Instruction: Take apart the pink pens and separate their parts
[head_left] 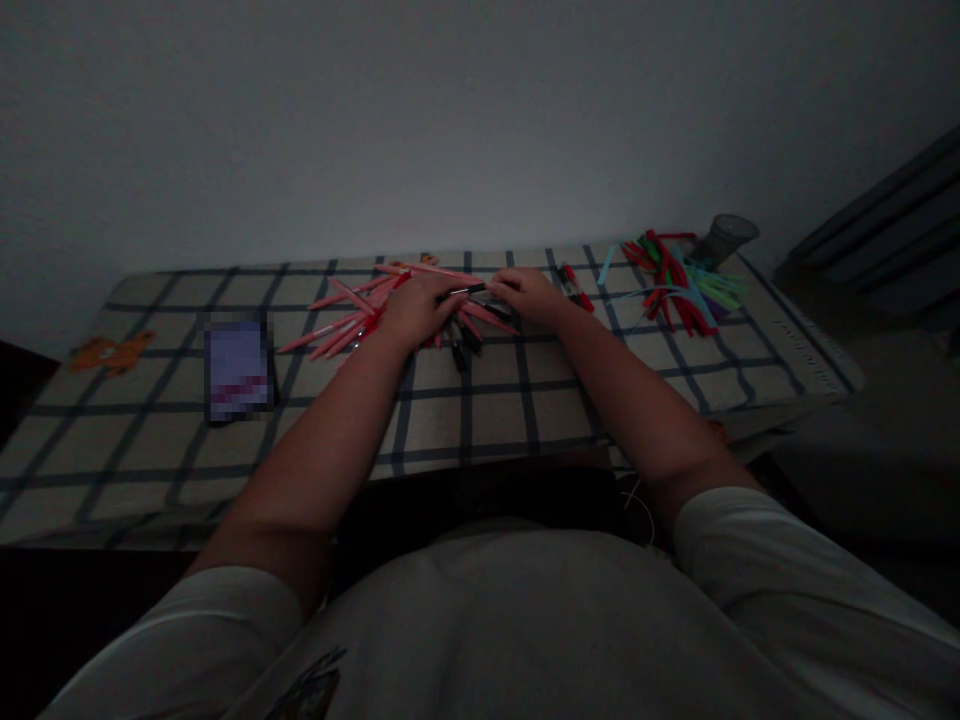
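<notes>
Between my two hands is a black pen (471,289), held level above a spread pile. My left hand (417,308) is closed on its left end, while the fingers of my right hand (525,293) pinch the right end. Beneath and around them lie several pink pens or sticks (341,328), fanned out to the left. Some black pens (459,352) poke out of the pile below my hands. Just right of my right hand rest a red pen (577,288) and a dark one beside it.
A checked cloth (495,425) covers the table against the wall. To the left lies a phone-like device (238,368) with a blurred screen, near an orange cartoon figure (112,353). At the right are colourful strips (679,285) and a dark cup (726,238).
</notes>
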